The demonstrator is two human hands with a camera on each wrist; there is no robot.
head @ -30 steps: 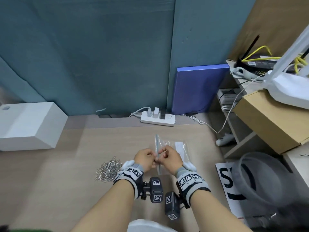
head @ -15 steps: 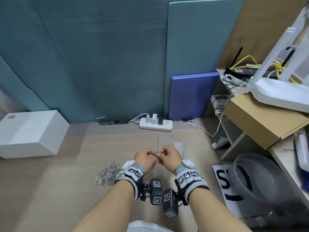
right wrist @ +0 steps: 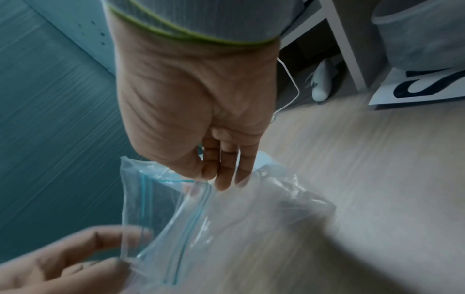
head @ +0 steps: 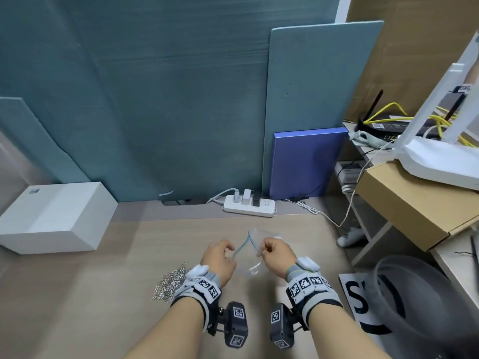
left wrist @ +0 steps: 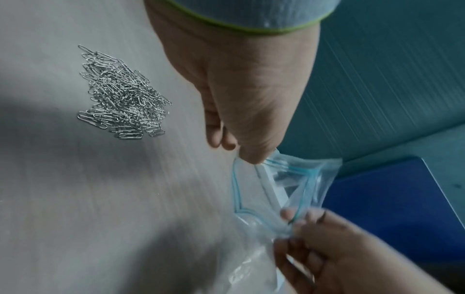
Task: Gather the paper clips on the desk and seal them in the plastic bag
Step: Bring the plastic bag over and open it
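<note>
A clear plastic bag (head: 252, 260) with a blue zip strip hangs between my two hands above the desk. My left hand (head: 220, 257) pinches one lip of its mouth and my right hand (head: 274, 255) pinches the other, so the mouth gapes. The left wrist view shows the bag (left wrist: 284, 191) stretched open between my left hand (left wrist: 251, 127) and the right hand (left wrist: 327, 244). In the right wrist view my right hand (right wrist: 201, 129) pinches the bag (right wrist: 201, 228) at the zip. A heap of silver paper clips (head: 169, 282) (left wrist: 120, 99) lies on the desk, left of my left wrist.
A white box (head: 54, 216) stands at the desk's back left. A white power strip (head: 248, 204) lies along the back wall, with a blue board (head: 305, 164) leaning behind it. Cardboard boxes (head: 414, 203) and a grey bin (head: 420, 301) crowd the right side.
My hands have drawn apart, pulling the bag's mouth from shut to open. The head view has tilted upward, showing more of the wall.
</note>
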